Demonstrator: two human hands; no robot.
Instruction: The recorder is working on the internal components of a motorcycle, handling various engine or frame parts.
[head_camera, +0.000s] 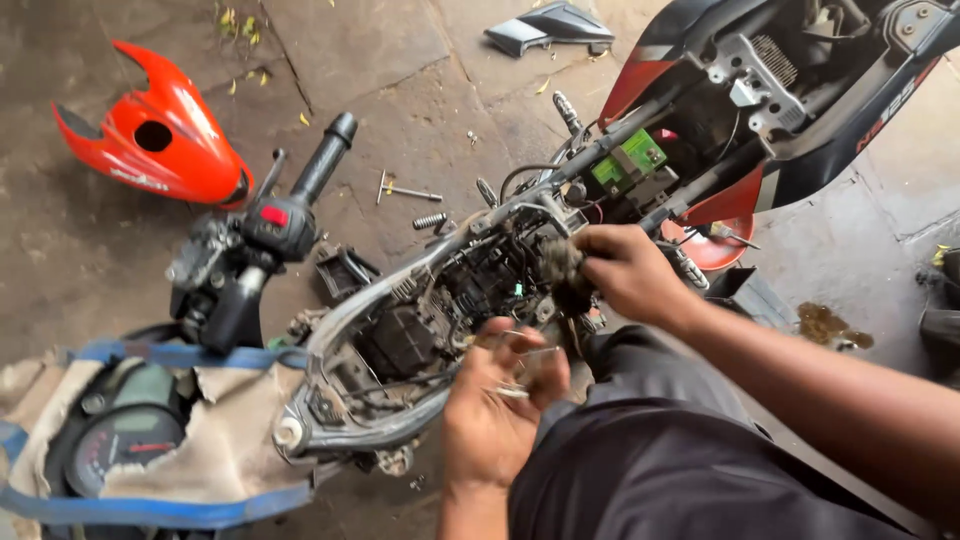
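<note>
Apparently right hand (625, 272) grips dark upright part (566, 280).

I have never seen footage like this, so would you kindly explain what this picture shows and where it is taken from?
The camera sits on a person's head and looks down at their own two hands. Below them is a stripped motorcycle frame with its wiring exposed. The right hand grips a dark, dirty part over the frame; what the part is cannot be told. The left hand pinches thin wires near it. On the concrete floor lie a red fuel tank cover, a grey panel and loose bolts. A green battery sits in the frame.
</note>
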